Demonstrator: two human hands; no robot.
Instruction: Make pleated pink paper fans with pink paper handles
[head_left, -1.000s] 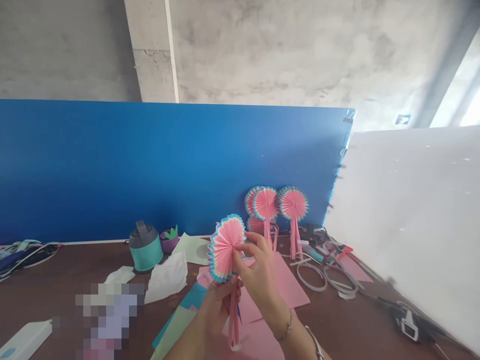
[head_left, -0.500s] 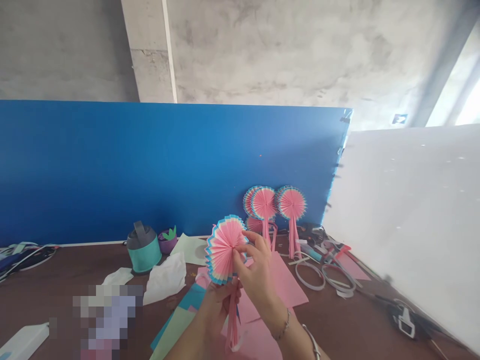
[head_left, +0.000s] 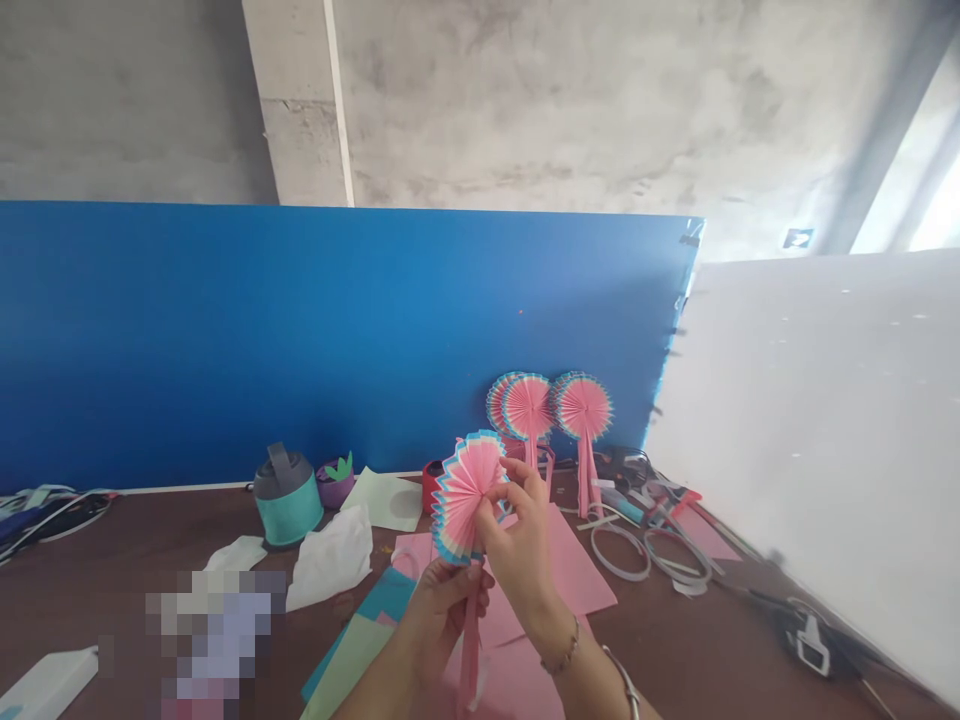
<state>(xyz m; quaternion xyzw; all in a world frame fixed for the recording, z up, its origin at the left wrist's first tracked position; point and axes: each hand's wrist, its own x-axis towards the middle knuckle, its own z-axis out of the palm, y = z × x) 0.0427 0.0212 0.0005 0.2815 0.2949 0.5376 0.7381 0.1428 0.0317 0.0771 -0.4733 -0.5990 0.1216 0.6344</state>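
Note:
A round pleated paper fan (head_left: 466, 492), pink with a cream and blue edge, is held up above the table. My left hand (head_left: 444, 605) grips its pink paper handle (head_left: 470, 640) just below the pleats. The fingers of my right hand (head_left: 517, 520) pinch at the middle of the pleated disc, with thumb and forefinger together. The disc is turned partly sideways, and my right hand covers its right side. Pink paper sheets (head_left: 577, 560) lie under both hands. Blue paper (head_left: 391, 592) and pale green paper (head_left: 349, 660) lie by my left forearm.
Several finished-looking fans (head_left: 585, 408) lean against the blue partition (head_left: 300, 320). A teal and grey pot (head_left: 289, 500), a purple pot (head_left: 335, 488) and crumpled white paper (head_left: 334, 555) stand or lie at left. Coiled white strips (head_left: 621, 555) and a black cable (head_left: 795, 630) lie at right.
The fan in my hands has moved slightly right and turned more edge-on. My left hand has shifted right with it. A red round object has come into view behind the fan.

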